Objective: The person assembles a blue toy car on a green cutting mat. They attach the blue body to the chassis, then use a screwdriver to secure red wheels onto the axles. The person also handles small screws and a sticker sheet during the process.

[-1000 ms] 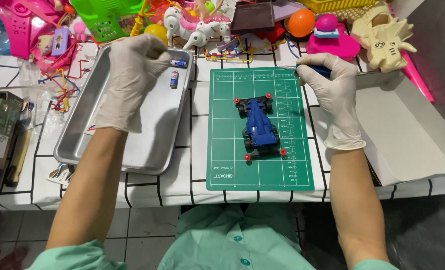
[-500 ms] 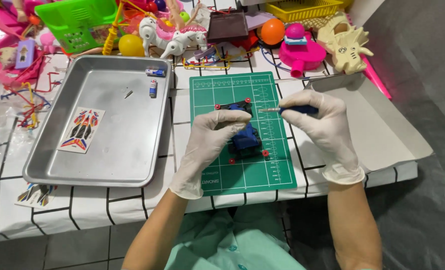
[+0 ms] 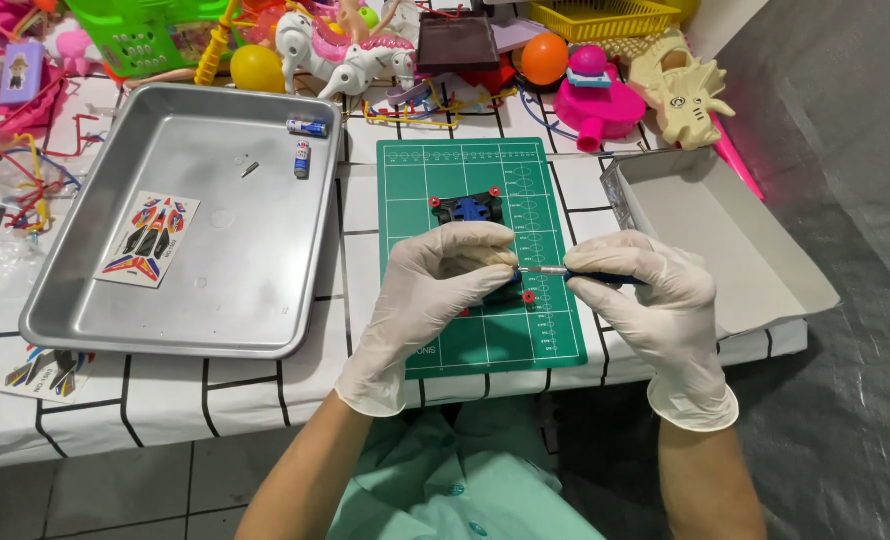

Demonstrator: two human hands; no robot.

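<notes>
- Your left hand (image 3: pixel 435 290), in a white glove, is curling down over the blue toy racing car (image 3: pixel 470 212), fingers closed on its body and pressing it to the mat
- Your right hand (image 3: pixel 655 300) is pinching a small blue-handled screwdriver (image 3: pixel 565 272), fingers wrapped tight round the handle, its metal tip pointing left at the car just beside your left fingertips
- The car is showing a dark blue chassis with small red wheels; its far end is sticking out beyond your left hand, and the rest is hiding under your fingers
- It is sitting near the middle of the green cutting mat (image 3: pixel 545 340), which is lying on a white tablecloth with black grid lines (image 3: pixel 265 390)
- Left of the mat a metal tray (image 3: pixel 195 330) is holding a sticker sheet (image 3: pixel 148 239) and two small batteries (image 3: pixel 305 143)
- An open cardboard box (image 3: pixel 725 250) is lying to the right of the mat
- Plastic toys (image 3: pixel 605 95) are crowding the table's far edge, and grey floor is showing beyond the table on the right
</notes>
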